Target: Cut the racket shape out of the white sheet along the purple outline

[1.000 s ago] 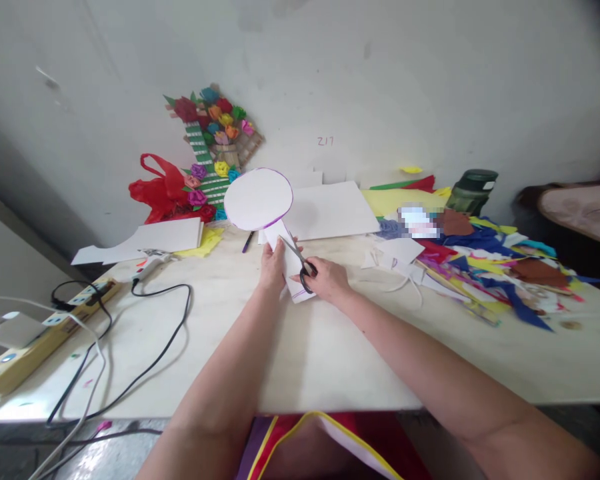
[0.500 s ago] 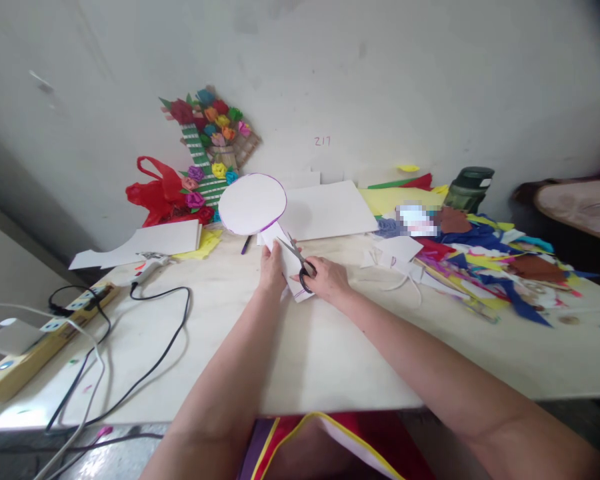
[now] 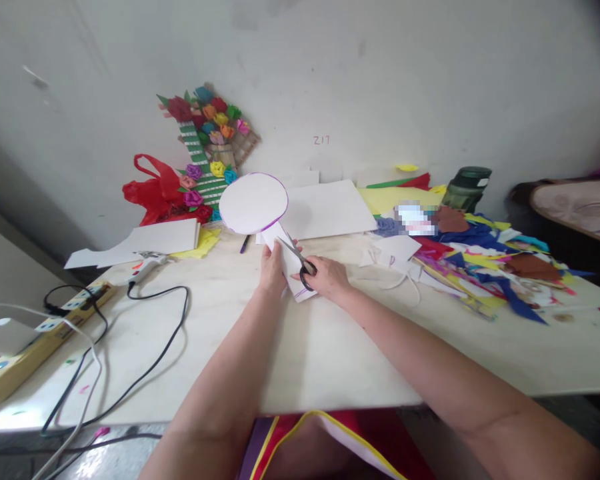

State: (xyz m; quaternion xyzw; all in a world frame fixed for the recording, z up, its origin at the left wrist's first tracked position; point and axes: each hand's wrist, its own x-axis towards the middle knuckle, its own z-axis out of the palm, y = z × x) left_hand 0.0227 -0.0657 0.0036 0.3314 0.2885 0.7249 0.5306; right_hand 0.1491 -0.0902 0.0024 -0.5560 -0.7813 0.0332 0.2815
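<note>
A white paddle-shaped paper cutout (image 3: pixel 254 202), its round head outlined in purple, is held above the table by its narrow handle. My left hand (image 3: pixel 273 268) is closed on that handle, thumb on top. In my right hand (image 3: pixel 329 277) are black-handled scissors (image 3: pixel 307 268), fingers wrapped through the loops. The blades lie along the right edge of the handle, pointing up toward the round head. Whether the blades are biting into the paper is hard to make out.
Colourful paper scraps (image 3: pixel 510 267) pile up at right near a green bottle (image 3: pixel 467 190). At left lie a glue gun (image 3: pixel 147 267), its black cord and a power strip (image 3: pixel 45 333). Paper flowers (image 3: pixel 215 123), a red bag (image 3: pixel 153 190) and white sheets (image 3: pixel 330 207) stand along the wall.
The scissor blades look closer together along the handle's edge than before. Both hands keep nearly the same place; the whole view has shifted slightly.
</note>
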